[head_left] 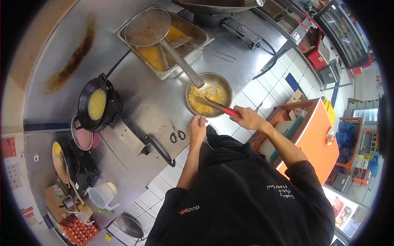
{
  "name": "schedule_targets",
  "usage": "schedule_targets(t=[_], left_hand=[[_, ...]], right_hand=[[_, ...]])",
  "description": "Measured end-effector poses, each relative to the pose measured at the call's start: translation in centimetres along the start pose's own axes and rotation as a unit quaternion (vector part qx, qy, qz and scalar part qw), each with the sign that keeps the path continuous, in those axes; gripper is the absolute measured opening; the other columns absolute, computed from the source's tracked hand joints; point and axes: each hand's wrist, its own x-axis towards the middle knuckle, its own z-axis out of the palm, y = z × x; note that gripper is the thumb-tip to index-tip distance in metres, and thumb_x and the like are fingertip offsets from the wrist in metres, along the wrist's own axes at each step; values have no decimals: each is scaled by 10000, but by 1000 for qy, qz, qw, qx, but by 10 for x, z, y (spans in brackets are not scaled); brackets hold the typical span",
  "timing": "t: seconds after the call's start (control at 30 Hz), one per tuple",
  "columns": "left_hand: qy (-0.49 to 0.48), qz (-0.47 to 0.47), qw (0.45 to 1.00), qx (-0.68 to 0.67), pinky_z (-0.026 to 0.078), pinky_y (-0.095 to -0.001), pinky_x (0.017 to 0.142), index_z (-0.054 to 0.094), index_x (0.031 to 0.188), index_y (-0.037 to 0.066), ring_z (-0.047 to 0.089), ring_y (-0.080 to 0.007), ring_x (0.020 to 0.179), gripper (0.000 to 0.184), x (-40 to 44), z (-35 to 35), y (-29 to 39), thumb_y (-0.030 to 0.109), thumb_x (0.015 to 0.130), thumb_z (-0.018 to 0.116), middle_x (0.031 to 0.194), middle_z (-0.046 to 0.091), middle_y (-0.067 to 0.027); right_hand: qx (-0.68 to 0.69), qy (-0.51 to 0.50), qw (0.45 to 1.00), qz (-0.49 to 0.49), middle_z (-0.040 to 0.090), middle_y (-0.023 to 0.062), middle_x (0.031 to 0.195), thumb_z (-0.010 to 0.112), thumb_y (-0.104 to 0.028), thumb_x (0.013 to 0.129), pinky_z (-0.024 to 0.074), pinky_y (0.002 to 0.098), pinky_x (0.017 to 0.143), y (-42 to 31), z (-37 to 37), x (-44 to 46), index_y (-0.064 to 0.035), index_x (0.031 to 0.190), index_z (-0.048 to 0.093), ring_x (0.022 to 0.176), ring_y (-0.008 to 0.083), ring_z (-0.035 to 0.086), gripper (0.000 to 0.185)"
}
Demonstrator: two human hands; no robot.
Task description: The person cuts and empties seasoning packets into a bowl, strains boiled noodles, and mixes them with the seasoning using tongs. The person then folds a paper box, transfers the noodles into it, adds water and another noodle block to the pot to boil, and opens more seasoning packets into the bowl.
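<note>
Your right hand [246,119] is wrapped around the grip of a long metal utensil with a red handle [214,105], fingers folded against the smooth red covering. The utensil's straight, narrow shaft slants down into a shallow round metal pan [227,88], which sits on the steel worktop [135,96] in front of you. Inside the pan lies a soft, crinkled yellow food [198,104], heaped in loose, ragged folds, with bare grey metal showing along the wall. The utensil's far end meets the food.

Your left hand [198,128] is at the pan's near edge, its fingers drawn in close together by the rim; you cannot tell from here whether they pinch the rim or only rest against it.

Beyond the pan and to its left is a deep rectangular metal tray [162,75] with glossy orange-yellow liquid [152,56] in it. A round wire-mesh strainer [147,26] lies across the tray, its thick, flat metal handle pointing back over the pan's far rim. Left of the pan and nearer you, black-handled scissors [175,130] lie on the worktop. Farther left of the pan stands a rounded black wok [87,123] containing a pale yellow liquid [97,105].
</note>
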Motion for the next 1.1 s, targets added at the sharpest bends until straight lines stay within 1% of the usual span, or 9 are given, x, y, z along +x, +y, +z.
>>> schedule_targets(t=[0.03,0.07,0.13,0.27,0.4,0.5,0.6,0.9,1.1], left_hand=[[0,-1,1000,-1,538,-391,815,679,980,9,729,-230,851,285,-2,-1,2,268,1082,618,947,802,-110],[-2,-8,1000,5,537,-391,810,679,984,11,729,-228,849,280,-3,-2,3,267,1081,617,946,803,-108],[-4,-15,1000,8,536,-391,805,680,988,13,729,-226,847,276,-5,-1,7,265,1081,616,946,804,-106],[4,7,1000,8,536,-394,798,686,969,12,728,-225,832,285,-4,-1,6,266,1078,618,931,802,-106],[1,13,1000,10,543,-403,801,699,943,14,733,-232,824,295,0,1,2,267,1074,623,922,800,-108],[3,16,1000,2,547,-409,805,705,943,15,738,-245,829,295,0,3,-1,270,1069,629,917,798,-112],[5,22,999,49,549,-413,808,706,947,13,745,-262,836,299,1,2,-1,276,1069,634,914,798,-113],[-1,11,999,32,553,-416,807,693,948,7,749,-268,837,303,-1,4,-1,277,1072,632,935,805,-110],[-2,6,1000,24,555,-403,797,676,946,11,748,-247,834,303,1,-6,-8,284,1070,631,932,807,-115]], right_hand=[[71,-22,997,-6,691,129,768,666,-415,1039,530,399,646,11,-2,-4,-53,1217,684,695,229,703,404],[71,-24,997,-5,691,129,768,666,-415,1039,530,399,646,23,-3,-13,-53,1217,684,695,229,703,404],[332,-127,920,166,536,-23,720,674,-401,1056,418,305,600,13,-28,-39,-69,1144,693,639,98,516,344],[335,-74,925,160,413,-89,735,679,-388,1064,315,272,574,2,-62,-78,-95,1117,694,643,49,381,299],[327,-21,936,128,393,-76,680,688,-397,1067,316,276,514,-9,-91,-95,-100,1060,613,571,47,427,307],[198,51,975,92,567,42,718,710,-345,1030,442,372,636,-22,-89,-95,-58,1125,683,648,216,556,304],[-22,95,995,22,704,245,742,712,-320,1007,538,571,681,-39,-58,-83,-20,1108,640,722,490,698,325],[-123,140,980,69,698,260,731,684,-356,1015,564,609,697,-31,6,-37,-31,1171,621,742,500,713,366],[-177,9,982,62,725,266,794,632,-314,1025,605,566,693,-35,-18,-53,-50,1255,630,749,470,738,350]])
